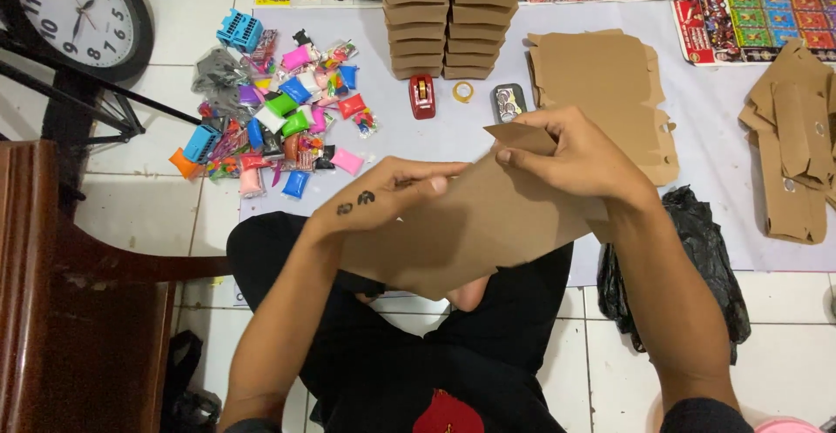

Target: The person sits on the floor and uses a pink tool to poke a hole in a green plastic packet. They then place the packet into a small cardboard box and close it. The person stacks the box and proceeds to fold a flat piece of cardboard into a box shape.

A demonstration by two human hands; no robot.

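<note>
A flat brown cardboard blank [470,224] is being held up at the centre of the view, above the person's lap and black trousers [435,346], with a small flap sticking up at its top edge. The left hand [387,194] is lying along the blank's left upper edge, its fingers [435,185] closing over the card, while the right hand [570,154] is gripping the top right part, its fingers [514,156] pinching the flap. At about twelve o'clock from the blank, on the pale sheet [714,111] spread over the tiled floor [157,198], a red tape dispenser [422,96], a small roll of tape [463,92] and a dark tin [509,102] are lying in a row. Beyond them two stacks of folded brown boxes [453,20] are standing side by side. At one o'clock a pile of unfolded cardboard blanks [610,76] is lying flat, and at three o'clock more brown pieces [797,146] are lying near the edge of the view. A black plastic bag [705,259] is lying just right of the right forearm. At ten o'clock a heap of small colourful packets [279,115] is spreading across the sheet. A wall clock [78,15] is leaning at eleven o'clock, and a dark wooden chair [70,311] is standing at eight o'clock.
</note>
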